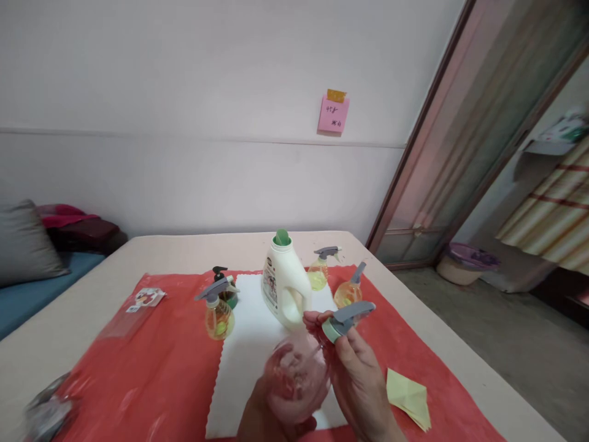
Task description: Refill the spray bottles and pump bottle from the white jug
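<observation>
My left hand [257,408] is wrapped round a clear pinkish bottle [298,383], which is tilted and blurred. In my right hand [361,387] is a trigger sprayer head [346,319] with a grey top and a pale green collar. The head is just above and right of the bottle's upper end; whether a tube links them cannot be made out. Behind my hands stands a large white detergent jug [285,282], a green piece [282,237] at its open mouth. Two similar spray bottles, one yellow [317,276] and one orange [347,294], stand to its right.
A white sheet [243,368] lies on red plastic [161,356] over the table. At left are another spray bottle [219,319], a dark pump bottle [230,298], a clear packet [138,310] and a blurred shiny object [48,411]. Yellow paper [408,396] lies at right.
</observation>
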{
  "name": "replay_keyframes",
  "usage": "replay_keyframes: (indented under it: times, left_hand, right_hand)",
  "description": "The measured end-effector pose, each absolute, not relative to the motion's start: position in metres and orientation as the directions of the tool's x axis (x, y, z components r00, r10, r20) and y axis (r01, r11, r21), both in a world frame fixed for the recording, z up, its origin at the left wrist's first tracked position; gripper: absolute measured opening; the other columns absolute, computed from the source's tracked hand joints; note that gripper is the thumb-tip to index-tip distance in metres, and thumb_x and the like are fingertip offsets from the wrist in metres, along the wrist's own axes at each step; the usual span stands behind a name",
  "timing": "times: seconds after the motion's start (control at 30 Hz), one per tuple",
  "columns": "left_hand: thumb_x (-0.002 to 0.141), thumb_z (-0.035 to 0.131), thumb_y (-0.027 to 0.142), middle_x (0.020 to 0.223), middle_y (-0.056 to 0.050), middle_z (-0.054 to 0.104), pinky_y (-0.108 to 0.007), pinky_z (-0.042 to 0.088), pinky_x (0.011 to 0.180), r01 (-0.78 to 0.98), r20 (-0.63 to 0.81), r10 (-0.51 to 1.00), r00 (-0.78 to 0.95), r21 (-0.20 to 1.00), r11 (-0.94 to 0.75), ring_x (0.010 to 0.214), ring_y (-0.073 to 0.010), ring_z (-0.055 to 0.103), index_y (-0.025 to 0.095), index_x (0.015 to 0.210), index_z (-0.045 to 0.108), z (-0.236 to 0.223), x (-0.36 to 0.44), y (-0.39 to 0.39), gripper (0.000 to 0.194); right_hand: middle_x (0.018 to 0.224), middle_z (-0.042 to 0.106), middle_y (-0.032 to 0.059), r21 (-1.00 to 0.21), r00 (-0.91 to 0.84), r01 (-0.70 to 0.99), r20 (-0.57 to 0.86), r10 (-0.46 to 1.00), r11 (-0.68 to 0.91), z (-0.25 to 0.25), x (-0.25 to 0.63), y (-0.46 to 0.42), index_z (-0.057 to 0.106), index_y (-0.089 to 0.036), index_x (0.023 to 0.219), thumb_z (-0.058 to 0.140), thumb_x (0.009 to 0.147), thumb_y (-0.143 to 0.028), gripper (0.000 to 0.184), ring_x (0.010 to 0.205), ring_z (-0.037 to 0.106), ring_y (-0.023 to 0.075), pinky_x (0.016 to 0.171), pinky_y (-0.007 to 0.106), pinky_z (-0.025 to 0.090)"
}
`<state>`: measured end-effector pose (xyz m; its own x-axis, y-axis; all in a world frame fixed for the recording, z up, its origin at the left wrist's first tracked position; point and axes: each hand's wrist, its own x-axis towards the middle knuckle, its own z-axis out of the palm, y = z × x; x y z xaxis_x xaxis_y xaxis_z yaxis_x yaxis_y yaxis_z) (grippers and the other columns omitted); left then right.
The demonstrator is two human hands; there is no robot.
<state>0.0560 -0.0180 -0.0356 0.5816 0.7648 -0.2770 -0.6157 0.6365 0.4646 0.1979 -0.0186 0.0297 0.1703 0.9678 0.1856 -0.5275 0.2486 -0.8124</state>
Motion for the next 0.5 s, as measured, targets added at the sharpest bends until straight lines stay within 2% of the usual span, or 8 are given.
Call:
replay_keyframes:
  times: [0.1,0.17,0.27,0.33,0.4,0.5]
  left_hand:
    - [0.08,0.063,0.066,0.085,-0.011,0.077,-0.028,0.053,0.067,-0.577,-0.295,0.648,0.703,0.297,0.761,0.071,-0.0213,0.073,0.014,0.105,0.074,-0.03,0.052,-0.029,0.058]
    - [0.08,0.057,0.073,0.087,-0.013,0.078,-0.028,0.052,0.067,-0.554,-0.279,0.6,0.749,0.232,0.799,0.071,-0.0206,0.072,0.011,0.103,0.075,-0.026,0.051,-0.031,0.069]
    - [0.079,0.05,0.08,0.106,-0.015,0.076,-0.034,0.054,0.079,-0.556,-0.225,0.601,0.767,0.237,0.797,0.09,-0.0247,0.073,0.012,0.113,0.073,-0.023,0.053,-0.029,0.079]
    - [0.077,0.056,0.079,0.125,-0.012,0.07,-0.042,0.051,0.096,-0.647,-0.166,0.711,0.684,0.313,0.695,0.114,-0.0279,0.066,0.02,0.122,0.069,-0.023,0.055,-0.029,0.075]
    - [0.07,0.074,0.067,0.14,-0.006,0.061,-0.046,0.042,0.109,-0.745,-0.104,0.845,0.525,0.424,0.515,0.132,-0.0288,0.055,0.033,0.132,0.061,-0.024,0.059,-0.028,0.072]
    - [0.053,0.094,0.029,0.145,0.001,0.055,-0.046,0.041,0.11,-0.781,-0.077,0.942,0.327,0.54,0.315,0.137,-0.0288,0.049,0.051,0.139,0.046,-0.027,0.064,-0.027,0.1]
  right_hand:
    - [0.12,0.063,0.0115,-0.844,0.142,-0.483,0.185,0.972,0.232,0.025,0.203,-0.021,0.075,-0.023,0.109,0.076,0.085,-0.052,0.038,0.114,0.057,0.0306,0.101,0.044,0.047]
    - [0.121,0.062,0.011,-0.85,0.125,-0.472,0.196,0.973,0.232,0.025,0.203,-0.022,0.075,-0.023,0.109,0.075,0.086,-0.053,0.038,0.115,0.056,0.03,0.101,0.042,0.046]
    - [0.117,0.064,0.011,-0.844,0.144,-0.488,0.175,0.974,0.224,0.027,0.198,-0.021,0.075,-0.024,0.108,0.076,0.085,-0.053,0.037,0.112,0.058,0.0294,0.101,0.044,0.047]
    - [0.112,0.066,0.0107,-0.831,0.189,-0.516,0.126,0.974,0.208,0.028,0.194,-0.019,0.076,-0.024,0.106,0.079,0.083,-0.053,0.037,0.108,0.06,0.0292,0.101,0.046,0.047]
    - [0.11,0.067,0.0102,-0.809,0.244,-0.549,0.082,0.966,0.208,0.027,0.19,-0.018,0.075,-0.025,0.106,0.082,0.08,-0.053,0.038,0.107,0.061,0.0289,0.101,0.048,0.047]
    - [0.115,0.065,0.0105,-0.784,0.299,-0.58,0.048,0.953,0.222,0.026,0.19,-0.017,0.074,-0.024,0.106,0.083,0.08,-0.051,0.039,0.108,0.061,0.0285,0.101,0.048,0.047]
